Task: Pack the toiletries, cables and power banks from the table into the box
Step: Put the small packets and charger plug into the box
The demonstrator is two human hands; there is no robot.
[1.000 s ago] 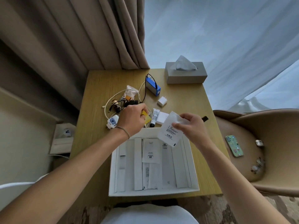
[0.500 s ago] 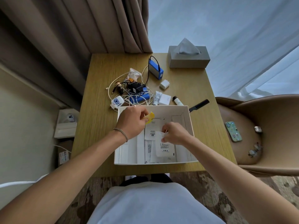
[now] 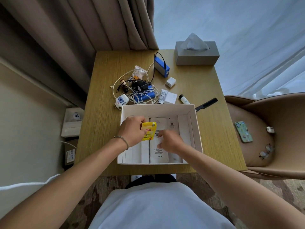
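Left hand: the left hand is inside the open white cardboard box, its fingers pinching a yellow paper tea sachet held upright over the box floor.
Right hand: the right hand is low in the box, fingers curled down onto a flat white printed sachet; whether they pinch it or only press it cannot be told.
Box contents: further flat white packets lie side by side on the box floor.
Box position: on the yellow-brown wooden tabletop, at its near edge.
Cables: a tangle of white cables lies beyond the far box wall, over a flat blue power bank, with a black plug adapter on top.
Second power bank: a blue box-shaped power bank with a black loop stands further back.
Chargers: a white charger with a blue pattern beside the box's far left corner; a small white cube charger near centre.
Toiletries: a white tube, a small white carton, a small white bottle with a black cap and a black comb lie along the far wall.
Other: a grey tissue box at the far right corner.
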